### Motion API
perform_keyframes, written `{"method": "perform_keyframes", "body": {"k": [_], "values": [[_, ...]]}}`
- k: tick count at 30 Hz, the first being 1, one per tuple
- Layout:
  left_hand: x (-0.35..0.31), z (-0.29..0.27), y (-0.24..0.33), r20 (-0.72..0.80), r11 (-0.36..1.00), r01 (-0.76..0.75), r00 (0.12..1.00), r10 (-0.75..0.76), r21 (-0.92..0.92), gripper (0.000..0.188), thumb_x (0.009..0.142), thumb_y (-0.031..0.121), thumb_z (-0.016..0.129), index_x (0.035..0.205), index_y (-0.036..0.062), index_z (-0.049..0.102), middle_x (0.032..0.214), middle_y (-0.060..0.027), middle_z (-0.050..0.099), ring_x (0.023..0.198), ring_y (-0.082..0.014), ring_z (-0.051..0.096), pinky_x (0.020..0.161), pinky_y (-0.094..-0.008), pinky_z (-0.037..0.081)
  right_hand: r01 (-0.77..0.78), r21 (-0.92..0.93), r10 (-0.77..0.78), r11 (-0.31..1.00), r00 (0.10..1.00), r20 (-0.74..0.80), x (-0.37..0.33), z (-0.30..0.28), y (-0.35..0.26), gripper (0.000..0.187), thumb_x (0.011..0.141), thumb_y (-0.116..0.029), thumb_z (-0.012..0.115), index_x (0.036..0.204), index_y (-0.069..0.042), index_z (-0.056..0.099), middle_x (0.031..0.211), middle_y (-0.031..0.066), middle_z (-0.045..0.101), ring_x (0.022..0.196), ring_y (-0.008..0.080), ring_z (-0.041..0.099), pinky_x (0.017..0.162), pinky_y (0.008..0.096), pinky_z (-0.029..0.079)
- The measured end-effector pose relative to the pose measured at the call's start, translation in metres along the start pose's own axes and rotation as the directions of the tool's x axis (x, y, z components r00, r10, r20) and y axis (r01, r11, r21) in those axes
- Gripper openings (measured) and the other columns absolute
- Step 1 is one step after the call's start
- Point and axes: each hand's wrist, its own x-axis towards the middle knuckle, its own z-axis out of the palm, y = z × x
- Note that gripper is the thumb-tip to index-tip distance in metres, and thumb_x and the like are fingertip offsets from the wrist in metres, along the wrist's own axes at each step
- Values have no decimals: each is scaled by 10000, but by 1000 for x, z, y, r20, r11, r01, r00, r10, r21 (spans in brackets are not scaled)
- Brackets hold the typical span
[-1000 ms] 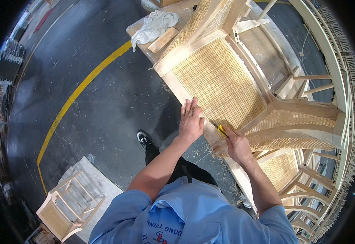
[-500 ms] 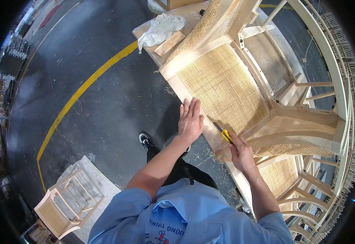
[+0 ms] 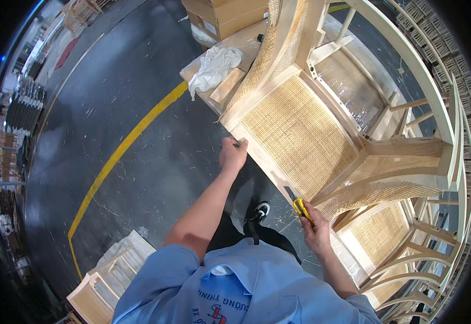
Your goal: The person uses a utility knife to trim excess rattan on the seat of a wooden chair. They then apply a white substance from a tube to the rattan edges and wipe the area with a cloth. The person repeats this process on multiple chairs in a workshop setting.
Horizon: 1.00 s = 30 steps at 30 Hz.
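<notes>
The cane seat panel [image 3: 300, 135], at two o'clock of the view, lies within its wooden frame [image 3: 263, 159], apparently complete. At its four o'clock, side cane [image 3: 365, 200] has a ragged edge, perhaps unfinished. At six o'clock, the right hand [image 3: 318, 232] holds a yellow cutter [image 3: 301, 208]. At half past eight, the left hand [image 3: 233, 155] curls beside the frame; whether it grips, I cannot tell.

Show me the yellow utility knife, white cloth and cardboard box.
Yellow utility knife [image 3: 301, 207], head view: on its handle.
White cloth [image 3: 214, 69], head view: middle of its crumpled folds.
Cardboard box [image 3: 241, 20], head view: on its side wall.
</notes>
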Motion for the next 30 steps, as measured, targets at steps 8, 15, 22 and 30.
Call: {"method": "perform_keyframes", "body": {"k": [8,15,22,30], "values": [[34,21,12,427,785,430,873,-236,-446,513,948,341,752,1324,26,603,1317,-194,646,1182,-386,651,929,-594,538,-48,71,48,996,999,10,-17,29,13,503,962,-4,638,1455,-42,544,922,96,619,770,165,616,707,305,512],[52,14,11,495,678,475,849,-185,-561,369,961,116,720,1295,27,591,1218,-157,680,1026,-327,714,781,-572,622,-335,390,329,858,940,84,5,44,-16,486,997,-30,622,1474,-36,532,935,77,642,743,115,623,667,280,534],[50,7,11,540,827,430,820,-189,-362,352,956,378,750,1203,145,656,1078,-38,711,873,-193,685,713,-375,560,-85,527,107,846,994,-11,113,94,-123,493,1099,-226,479,1532,7,439,949,52,568,681,93,519,602,244,452],[159,-131,-113,795,907,-403,509,332,-120,485,1042,349,582,1418,46,549,1139,-218,725,1069,-294,706,935,-392,541,-3,-375,-201,927,840,-504,436,180,-203,556,1015,-135,557,1532,10,414,1301,286,582,1059,444,616,971,463,501]]}}
